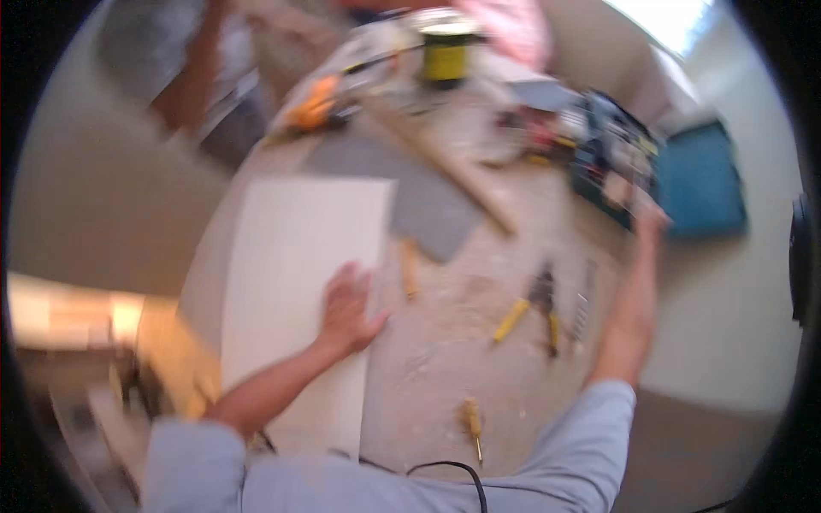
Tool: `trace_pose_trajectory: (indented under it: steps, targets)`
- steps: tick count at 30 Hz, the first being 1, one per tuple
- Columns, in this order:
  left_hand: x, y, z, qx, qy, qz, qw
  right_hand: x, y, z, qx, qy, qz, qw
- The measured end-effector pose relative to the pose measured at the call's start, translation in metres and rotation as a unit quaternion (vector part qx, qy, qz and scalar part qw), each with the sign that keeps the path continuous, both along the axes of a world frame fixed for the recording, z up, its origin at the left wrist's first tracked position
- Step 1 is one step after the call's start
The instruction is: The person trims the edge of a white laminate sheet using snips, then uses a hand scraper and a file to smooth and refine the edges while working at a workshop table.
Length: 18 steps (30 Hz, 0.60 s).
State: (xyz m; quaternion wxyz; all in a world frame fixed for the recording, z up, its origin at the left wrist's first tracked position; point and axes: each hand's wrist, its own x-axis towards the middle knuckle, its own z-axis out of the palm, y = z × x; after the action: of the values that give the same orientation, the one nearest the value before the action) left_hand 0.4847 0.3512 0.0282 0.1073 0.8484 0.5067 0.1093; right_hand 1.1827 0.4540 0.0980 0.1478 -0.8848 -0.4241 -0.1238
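My left hand lies flat with fingers spread on a long white board, which rests along the left side of the table. Far to the right, my right arm stretches out to an open toolbox with a teal lid. My right hand is at the toolbox's near edge; motion blur hides its fingers and whatever they may touch. Between my arms lie pliers with yellow handles, spread apart, and a screwdriver with a yellow handle.
A grey sheet and a wooden strip lie beyond the board, with a small wooden piece beside it. Farther back are an orange tool and a dark can with a yellow label. A black cable curves near my body.
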Motion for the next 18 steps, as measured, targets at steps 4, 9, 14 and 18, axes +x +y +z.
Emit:
trace_pose_trajectory:
  steps: [4,9,14,18]
  targets:
    - [-0.012,-0.002,-0.008,-0.017,-0.048,0.017,0.999,-0.023,0.020,0.006,-0.071,0.030,0.044,0.996]
    - [-0.011,-0.008,0.001,-0.040,-0.008,0.030,0.999,-0.038,0.024,-0.010,-0.040,0.051,0.051,0.997]
    - [-0.009,-0.011,0.000,-0.034,-0.009,0.047,0.998,-0.045,0.013,-0.019,0.000,0.109,0.088,0.990]
    - [-0.008,-0.006,-0.014,-0.039,0.016,0.026,0.999,-0.073,-0.020,-0.025,0.058,0.203,0.119,0.970]
